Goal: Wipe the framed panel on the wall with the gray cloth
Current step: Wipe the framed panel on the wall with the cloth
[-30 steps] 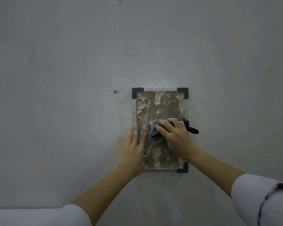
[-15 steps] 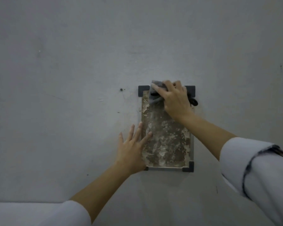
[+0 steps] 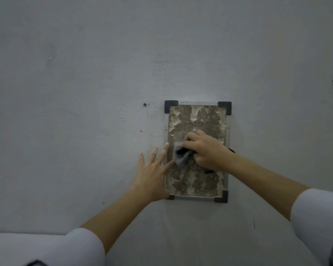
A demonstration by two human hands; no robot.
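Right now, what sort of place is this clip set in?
Probably an indoor room, though which kind is unclear: only a plain gray painted wall with scuffs shows, and mounted on it is a mottled brown rectangular panel held by black corner brackets.

1. Our left grip (image 3: pixel 152 175) lies flat, fingers straight and spread, forearm bare.
2. Our right grip (image 3: pixel 207 150) curls round the gray cloth (image 3: pixel 181 157), forearm stretched forward.

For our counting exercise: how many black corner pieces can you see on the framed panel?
4: top left, top right, bottom right, and bottom left, which is mostly hidden behind the left hand.
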